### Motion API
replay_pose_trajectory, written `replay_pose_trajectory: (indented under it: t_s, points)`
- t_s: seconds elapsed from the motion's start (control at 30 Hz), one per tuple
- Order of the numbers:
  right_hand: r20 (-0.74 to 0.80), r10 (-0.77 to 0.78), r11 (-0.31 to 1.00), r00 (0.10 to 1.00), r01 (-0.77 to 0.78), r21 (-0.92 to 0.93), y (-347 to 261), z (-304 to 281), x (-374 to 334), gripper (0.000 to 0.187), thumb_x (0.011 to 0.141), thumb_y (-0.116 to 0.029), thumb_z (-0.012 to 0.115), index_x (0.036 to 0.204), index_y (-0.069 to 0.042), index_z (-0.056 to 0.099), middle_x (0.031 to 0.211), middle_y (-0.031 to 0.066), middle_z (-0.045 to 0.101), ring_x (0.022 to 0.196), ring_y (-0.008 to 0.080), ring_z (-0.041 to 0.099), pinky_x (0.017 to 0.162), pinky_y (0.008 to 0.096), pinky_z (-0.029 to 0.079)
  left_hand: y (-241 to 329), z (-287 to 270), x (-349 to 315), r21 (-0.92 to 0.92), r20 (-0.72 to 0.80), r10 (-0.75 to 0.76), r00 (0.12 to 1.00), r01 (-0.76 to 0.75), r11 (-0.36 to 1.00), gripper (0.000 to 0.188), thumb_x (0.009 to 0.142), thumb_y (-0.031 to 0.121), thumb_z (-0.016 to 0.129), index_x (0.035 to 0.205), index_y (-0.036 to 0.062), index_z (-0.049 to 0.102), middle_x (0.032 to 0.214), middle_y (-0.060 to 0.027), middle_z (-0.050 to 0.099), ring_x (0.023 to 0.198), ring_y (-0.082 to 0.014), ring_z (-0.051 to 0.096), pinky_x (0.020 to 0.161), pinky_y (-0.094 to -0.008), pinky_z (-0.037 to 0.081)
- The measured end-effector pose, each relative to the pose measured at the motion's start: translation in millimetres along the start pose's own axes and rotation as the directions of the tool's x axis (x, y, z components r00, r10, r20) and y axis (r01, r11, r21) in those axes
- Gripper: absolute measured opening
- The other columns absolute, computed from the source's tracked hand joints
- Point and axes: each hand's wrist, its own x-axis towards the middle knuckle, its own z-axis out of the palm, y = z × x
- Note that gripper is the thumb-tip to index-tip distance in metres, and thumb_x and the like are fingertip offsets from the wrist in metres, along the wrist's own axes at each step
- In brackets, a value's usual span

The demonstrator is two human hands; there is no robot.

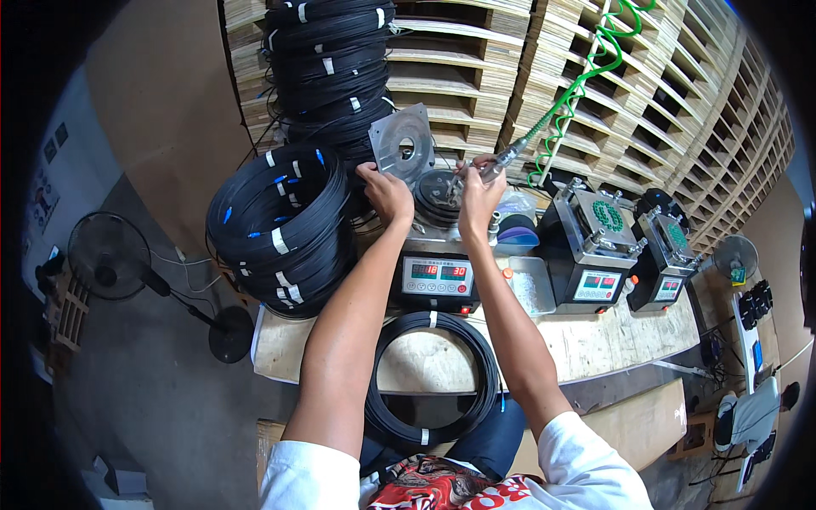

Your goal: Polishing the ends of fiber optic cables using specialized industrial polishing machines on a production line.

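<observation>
At upper centre, a square plate (pixel 399 127) is leaning above a black machine (pixel 438 277); the left hand (pixel 390 195) is curling by the plate's lower left, grip unclear. The right hand (pixel 482 197) is grasping a silver air tool (pixel 508 156); its green hose (pixel 575 85) is running upper right.

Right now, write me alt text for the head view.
Over a machine, the right hand holds a tool on a green hose; the left hand is beside a raised plate. Black cable coils are stacked at left.
</observation>
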Motion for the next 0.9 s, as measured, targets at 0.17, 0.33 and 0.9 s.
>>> replay_pose_trajectory:
  t_s: [0.17,0.33,0.9]
  points:
    - [0.194,0.100,0.994,0.976,-0.088,-0.069,-6,1,-13,0.011,0.083,0.004,0.052,0.093,0.000,0.052,0.079,0.0061,0.057,0.071,0.0153,0.065,0.063,0.0270,0.050,-2,-1,4,-0.093,-0.009,-0.083,0.997,0.082,0.992,0.028,0.091,0.001,0.045,0.118,0.0067,0.042,0.100,-0.0290,0.063,0.096,-0.0480,0.061,0.083,-0.0550,0.045]
    - [0.179,0.137,0.990,0.974,-0.138,-0.007,-1,14,-25,0.012,0.082,0.005,0.054,0.093,0.000,0.052,0.078,0.0075,0.060,0.069,0.0149,0.064,0.060,0.0275,0.050,8,-1,-3,-0.030,-0.020,-0.083,0.996,0.083,0.996,0.025,0.089,-0.003,0.043,0.113,0.0052,0.040,0.094,-0.0318,0.063,0.091,-0.0510,0.061,0.079,-0.0569,0.045]
    - [0.053,-0.003,0.994,0.999,0.009,-0.107,18,29,3,0.008,0.083,0.006,0.053,0.087,0.000,0.052,0.076,0.0044,0.054,0.065,0.0148,0.062,0.060,0.0282,0.050,2,-4,1,0.027,0.022,0.043,0.999,-0.043,0.999,0.035,0.086,-0.006,0.048,0.115,0.0063,0.063,0.109,-0.0232,0.066,0.104,-0.0423,0.062,0.089,-0.0477,0.049]
